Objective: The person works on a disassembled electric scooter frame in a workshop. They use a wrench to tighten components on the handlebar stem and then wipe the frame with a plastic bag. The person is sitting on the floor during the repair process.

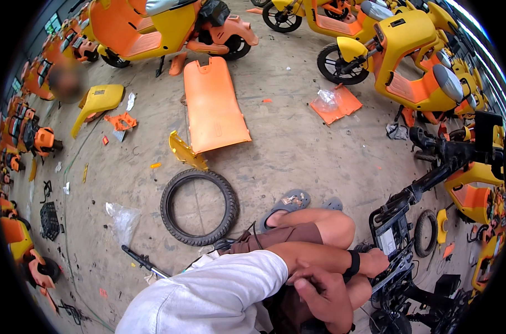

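Pale grey cloth sleeve (208,295) fills the lower foreground. Right hand (322,295) just beyond, fingers loosely bent, overlapping the left forearm in view; contact unclear, and cannot tell whether anything sits between thumb and fingers. Left hand (377,261), black band (353,263) at its wrist, reaches right and is folded down at the edge of the black metal scooter frame (417,189). Cannot tell if it grasps a part or only rests there; fingertips hidden. Frame stands at the person's right, stripped of body panels, a black box with a white label (385,240) set in its middle.

Brown fabric shorts (292,236), bare knees, grey perforated clogs (292,201) beyond. Left of the feet: black treaded rubber tyre (166,207), flat on the grey concrete floor (275,139); crumpled clear plastic bag (122,221) farther left. Second black tyre (418,236) past the frame.

Farther out: curved yellow plastic piece (185,153) by the near end of a long orange plastic panel (215,106). Upper left, a yellow-and-orange scooter (172,33); upper right, another yellow scooter with orange footboard (406,55).
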`<state>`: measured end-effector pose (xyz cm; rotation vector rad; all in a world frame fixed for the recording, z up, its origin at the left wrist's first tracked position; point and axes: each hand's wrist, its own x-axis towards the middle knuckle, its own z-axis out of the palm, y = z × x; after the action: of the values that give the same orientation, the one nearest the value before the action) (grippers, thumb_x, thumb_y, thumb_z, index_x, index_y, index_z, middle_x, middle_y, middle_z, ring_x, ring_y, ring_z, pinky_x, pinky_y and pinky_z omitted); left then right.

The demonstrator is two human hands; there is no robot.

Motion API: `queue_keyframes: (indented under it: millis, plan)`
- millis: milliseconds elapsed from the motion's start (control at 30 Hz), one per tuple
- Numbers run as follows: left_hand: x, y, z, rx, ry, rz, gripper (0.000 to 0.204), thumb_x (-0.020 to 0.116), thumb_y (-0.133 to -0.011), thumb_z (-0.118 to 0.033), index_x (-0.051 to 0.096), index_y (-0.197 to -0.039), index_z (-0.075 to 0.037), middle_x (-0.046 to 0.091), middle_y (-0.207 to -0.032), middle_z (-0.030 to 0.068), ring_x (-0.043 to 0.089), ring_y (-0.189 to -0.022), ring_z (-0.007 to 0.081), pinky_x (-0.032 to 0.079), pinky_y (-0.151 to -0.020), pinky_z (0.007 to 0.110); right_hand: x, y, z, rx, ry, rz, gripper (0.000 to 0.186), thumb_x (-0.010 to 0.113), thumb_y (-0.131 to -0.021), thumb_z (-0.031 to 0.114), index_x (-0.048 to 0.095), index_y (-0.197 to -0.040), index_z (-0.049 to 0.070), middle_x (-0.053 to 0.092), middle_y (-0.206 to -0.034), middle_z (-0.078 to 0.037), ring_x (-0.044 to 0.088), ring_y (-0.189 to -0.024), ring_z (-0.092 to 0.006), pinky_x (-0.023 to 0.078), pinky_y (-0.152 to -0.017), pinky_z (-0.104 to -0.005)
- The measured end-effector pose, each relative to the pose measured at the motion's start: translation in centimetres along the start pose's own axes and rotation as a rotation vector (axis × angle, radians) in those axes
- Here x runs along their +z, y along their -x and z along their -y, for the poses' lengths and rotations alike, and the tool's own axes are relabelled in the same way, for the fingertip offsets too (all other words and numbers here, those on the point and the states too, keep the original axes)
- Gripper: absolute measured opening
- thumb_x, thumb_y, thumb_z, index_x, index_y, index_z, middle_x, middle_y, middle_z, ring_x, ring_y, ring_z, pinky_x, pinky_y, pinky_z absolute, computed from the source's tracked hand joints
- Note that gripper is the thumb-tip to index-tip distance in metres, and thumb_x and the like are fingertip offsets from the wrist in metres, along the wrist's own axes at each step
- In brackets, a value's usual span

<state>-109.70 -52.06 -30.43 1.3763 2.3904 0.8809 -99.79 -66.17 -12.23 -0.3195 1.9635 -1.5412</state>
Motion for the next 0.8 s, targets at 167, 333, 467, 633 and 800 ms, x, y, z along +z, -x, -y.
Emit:
queue_keyframes:
  millis: [167,333,467,633,800]
  plan:
    - [0.23,-0.11,0.24,0.022,0.018,-0.03,0.016,0.072,-0.062,-0.012,0.072,-0.076,-0.006,0.069,-0.081,0.0127,0.068,-0.079,0.0289,0.053,-0.065,0.04,0.54,-0.43,0.45,-0.003,0.084,-0.141,0.017,0.059,-0.089,0.012,0.064,-0.092,-0.004,0.064,-0.069,-0.004,0.057,-0.06,-0.0075,0.044,-0.093,-0.0305]
    - [0.23,-0.02,0.31,0.013,0.01,-0.017,0.017,0.074,-0.063,-0.015,0.072,-0.077,-0.006,0.069,-0.081,0.0126,0.067,-0.081,0.0293,0.052,-0.066,0.04,0.45,-0.48,0.31,-0.105,0.153,0.064,0.016,0.058,-0.089,0.01,0.064,-0.089,-0.005,0.063,-0.068,-0.005,0.057,-0.062,-0.0087,0.051,-0.073,-0.0288]
    - [0.22,0.11,0.28,0.028,0.013,-0.045,0.017,0.074,-0.064,-0.016,0.071,-0.077,-0.006,0.069,-0.081,0.0122,0.067,-0.082,0.029,0.052,-0.067,0.04,0.21,-0.49,-0.09,0.099,-0.101,-0.064,0.016,0.056,-0.09,0.01,0.063,-0.089,-0.004,0.063,-0.071,-0.004,0.053,-0.057,-0.0057,0.048,-0.069,-0.0228]
    - [0.28,0.12,0.24,0.031,0.006,-0.032,0.017,0.074,-0.064,-0.017,0.071,-0.077,-0.006,0.069,-0.082,0.0116,0.067,-0.082,0.0284,0.053,-0.067,0.04,0.03,-0.26,0.35,-0.085,0.039,0.058,0.016,0.056,-0.09,0.011,0.063,-0.09,-0.003,0.06,-0.069,-0.001,0.051,-0.056,-0.0054,0.044,-0.056,-0.0223]
    - [0.61,0.01,0.23,0.026,-0.021,-0.014,0.019,0.074,-0.063,-0.016,0.072,-0.079,-0.006,0.069,-0.082,0.0116,0.067,-0.084,0.0281,0.053,-0.067,0.04,0.5,-0.57,0.8,0.073,-0.084,-0.066,0.02,0.053,-0.093,0.014,0.063,-0.09,-0.003,0.058,-0.069,-0.002,0.05,-0.058,-0.0061,0.042,-0.055,-0.0207]
